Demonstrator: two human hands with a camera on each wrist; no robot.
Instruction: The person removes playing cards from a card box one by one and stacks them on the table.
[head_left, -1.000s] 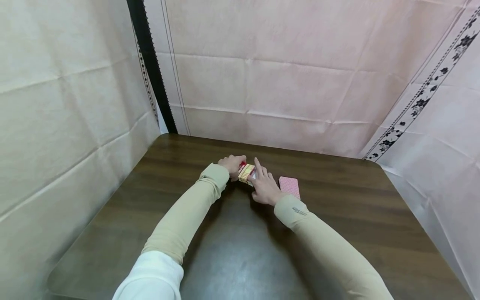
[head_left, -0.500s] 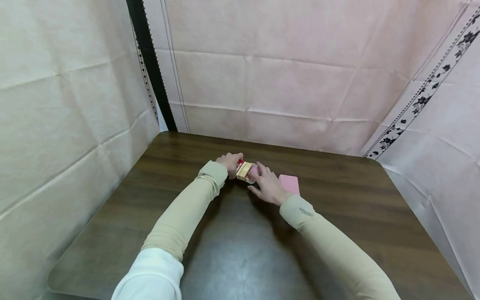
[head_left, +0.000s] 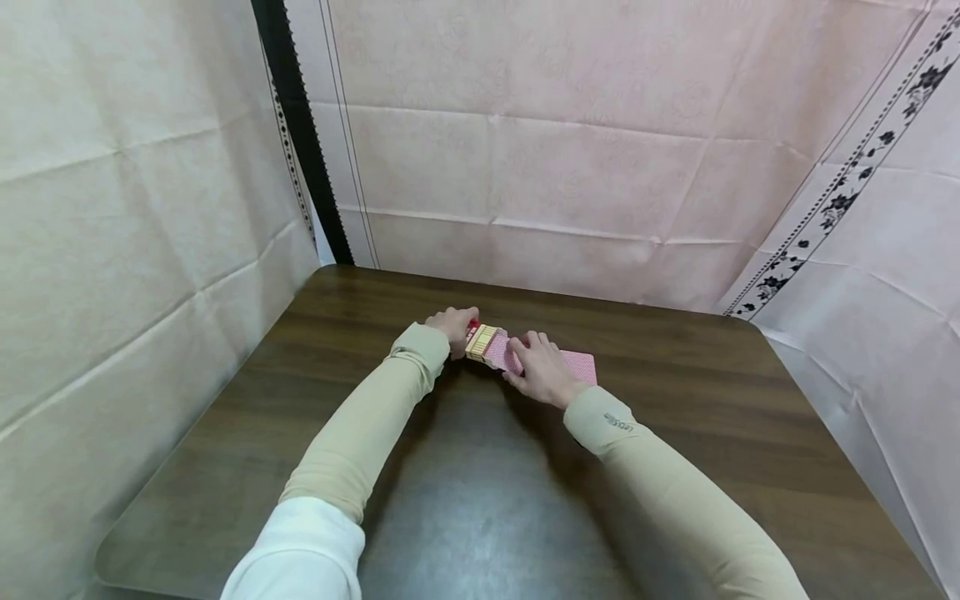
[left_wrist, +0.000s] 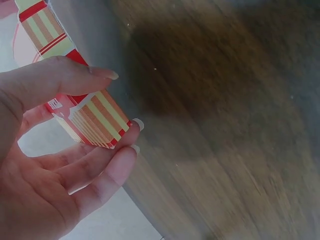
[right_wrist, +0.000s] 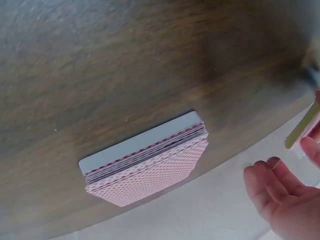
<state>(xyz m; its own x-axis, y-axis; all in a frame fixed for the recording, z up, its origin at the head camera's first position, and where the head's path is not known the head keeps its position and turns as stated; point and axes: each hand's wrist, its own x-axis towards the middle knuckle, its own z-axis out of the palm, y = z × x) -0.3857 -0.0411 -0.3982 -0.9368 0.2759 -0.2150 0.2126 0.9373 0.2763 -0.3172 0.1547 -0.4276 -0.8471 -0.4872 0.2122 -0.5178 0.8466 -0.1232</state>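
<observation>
The left hand [head_left: 452,327] grips a card box [head_left: 480,342] striped in red, yellow and cream, holding it just above the dark wooden counter [head_left: 465,500] near its middle. In the left wrist view the thumb lies across the top of the box [left_wrist: 90,117] and the fingers [left_wrist: 107,167] curl under it, so the box is pinched between them. The end of the box that faces the right hand looks open, but what is inside cannot be made out.

The right hand [head_left: 542,371] is beside the box with its fingers bent over a pink-backed card [head_left: 501,353] at the mouth of the box; the fingers touch it, though whether they pinch it is not plain. In the right wrist view the hand [right_wrist: 282,192] shows only loosely spread fingers at the edge of the frame.

Just to the right of that hand a stack of cards [head_left: 581,367] lies face down on the counter, its pink patterned backs up. The right wrist view shows the stack [right_wrist: 147,162] slightly uneven, the card edges stepped. Pale pink cloth [head_left: 570,167] hangs behind the counter.
</observation>
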